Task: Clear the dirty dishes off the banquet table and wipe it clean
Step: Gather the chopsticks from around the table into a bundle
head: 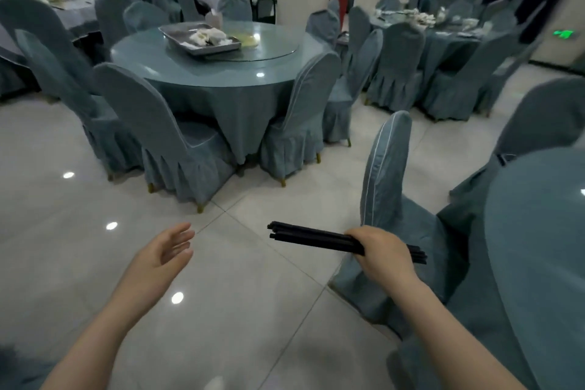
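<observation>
So the right hand [384, 252] is wrapped around a bundle of black chopsticks [311, 237], held roughly level over the tiled floor [253, 294], with most of the length sticking out to the left and a short bit poking out behind the fist. The left hand [164, 253] is free, fingers relaxed and spread, holding nothing

The round table [202, 73] ahead is mostly cleared already, there's just a metal tray [177, 36] on the glass turntable [272, 41] with some crumpled white stuff in it (napkins or scraps, can't really tell), plus a yellowish smear on the glass just right of the tray. Looks to me like the chopsticks are headed for that tray

What could go wrong: it's a loose bunch gripped near one end, so if the grip slackens or the bundle tips, a few could slide out and scatter on the floor. Also the chairs [164, 136] are packed tight round the table, so the long end could catch a chair back while reaching in. And that smear will need wiping, easy to miss on the glass
</observation>
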The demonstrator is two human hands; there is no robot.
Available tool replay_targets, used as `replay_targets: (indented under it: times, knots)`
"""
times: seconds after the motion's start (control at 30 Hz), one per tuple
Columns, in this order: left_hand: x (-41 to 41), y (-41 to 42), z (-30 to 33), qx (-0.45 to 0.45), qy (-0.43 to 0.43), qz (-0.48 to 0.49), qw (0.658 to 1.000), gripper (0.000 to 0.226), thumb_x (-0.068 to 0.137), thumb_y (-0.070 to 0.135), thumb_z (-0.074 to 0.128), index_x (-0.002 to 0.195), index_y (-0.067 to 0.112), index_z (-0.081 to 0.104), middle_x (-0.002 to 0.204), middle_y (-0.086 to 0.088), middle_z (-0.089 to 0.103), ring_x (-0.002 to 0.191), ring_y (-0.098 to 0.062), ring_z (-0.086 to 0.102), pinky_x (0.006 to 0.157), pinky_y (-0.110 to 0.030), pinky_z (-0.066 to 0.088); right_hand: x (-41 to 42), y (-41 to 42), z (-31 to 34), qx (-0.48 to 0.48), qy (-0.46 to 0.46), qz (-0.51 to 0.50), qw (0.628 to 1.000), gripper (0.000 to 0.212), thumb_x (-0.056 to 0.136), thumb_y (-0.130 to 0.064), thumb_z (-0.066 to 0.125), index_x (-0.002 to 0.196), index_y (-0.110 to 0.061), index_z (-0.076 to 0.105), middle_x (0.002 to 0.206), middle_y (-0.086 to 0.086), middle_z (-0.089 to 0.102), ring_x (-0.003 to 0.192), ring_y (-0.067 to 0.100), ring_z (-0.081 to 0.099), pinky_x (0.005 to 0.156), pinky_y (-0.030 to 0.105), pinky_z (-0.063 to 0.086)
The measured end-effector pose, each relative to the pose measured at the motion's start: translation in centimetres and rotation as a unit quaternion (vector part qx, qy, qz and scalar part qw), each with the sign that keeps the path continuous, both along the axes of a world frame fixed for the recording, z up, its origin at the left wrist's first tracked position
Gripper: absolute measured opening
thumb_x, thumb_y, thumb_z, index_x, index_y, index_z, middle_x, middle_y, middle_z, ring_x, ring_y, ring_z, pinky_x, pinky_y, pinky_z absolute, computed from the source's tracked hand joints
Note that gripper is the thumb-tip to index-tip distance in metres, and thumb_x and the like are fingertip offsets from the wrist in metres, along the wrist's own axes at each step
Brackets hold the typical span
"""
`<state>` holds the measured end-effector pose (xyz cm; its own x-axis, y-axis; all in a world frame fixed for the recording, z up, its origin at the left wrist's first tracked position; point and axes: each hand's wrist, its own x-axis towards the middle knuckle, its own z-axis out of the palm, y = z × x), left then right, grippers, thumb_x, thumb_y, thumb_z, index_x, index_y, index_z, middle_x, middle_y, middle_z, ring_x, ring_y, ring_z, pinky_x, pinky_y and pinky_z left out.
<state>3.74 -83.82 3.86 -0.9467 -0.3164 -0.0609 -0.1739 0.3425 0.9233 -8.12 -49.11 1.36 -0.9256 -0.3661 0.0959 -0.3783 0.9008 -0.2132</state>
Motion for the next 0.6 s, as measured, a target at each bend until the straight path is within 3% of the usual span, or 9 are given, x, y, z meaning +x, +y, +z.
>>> replay_targets:
  times: [0.23, 0.37, 0.6]
  knots:
    - [-21.8, 0.0, 0.8, 0.023, 0.032, -0.160, 0.986, 0.041, 0.092, 0.005, 0.056, 0.130, 0.018, 0.051, 0.118, 0.004, 0.062, 0.103, 0.007, 0.055, 0.084, -0.011, 0.040, -10.9, 0.1, 2.9, 0.034, -0.013, -0.148, 0.988, 0.023, 0.089, -0.024, 0.052, 0.109, -0.035, 0.057, 0.100, -0.011, 0.064, 0.086, 0.019, 0.062, 0.063, 0.032, 0.045]
    - [-34.5, 1.9, 2.2, 0.049, 0.048, -0.247, 0.967, 0.036, 0.093, 0.002, 0.054, 0.124, 0.019, 0.053, 0.119, 0.000, 0.063, 0.111, -0.009, 0.057, 0.094, -0.023, 0.039, -15.9, 2.1, 5.1, 0.038, -0.009, -0.248, 0.968, 0.028, 0.086, -0.024, 0.054, 0.110, -0.037, 0.056, 0.104, -0.011, 0.065, 0.092, 0.020, 0.062, 0.067, 0.032, 0.046]
    - [-53.5, 9.8, 3.4, 0.067, 0.069, -0.393, 0.915, 0.036, 0.092, 0.005, 0.056, 0.120, 0.027, 0.054, 0.116, 0.006, 0.065, 0.113, -0.009, 0.058, 0.098, -0.031, 0.041, -24.0, 7.8, 5.5, -0.017, -0.002, -0.393, 0.920, 0.013, 0.090, -0.034, 0.053, 0.102, -0.034, 0.057, 0.094, -0.007, 0.068, 0.086, 0.022, 0.062, 0.071, 0.036, 0.050]
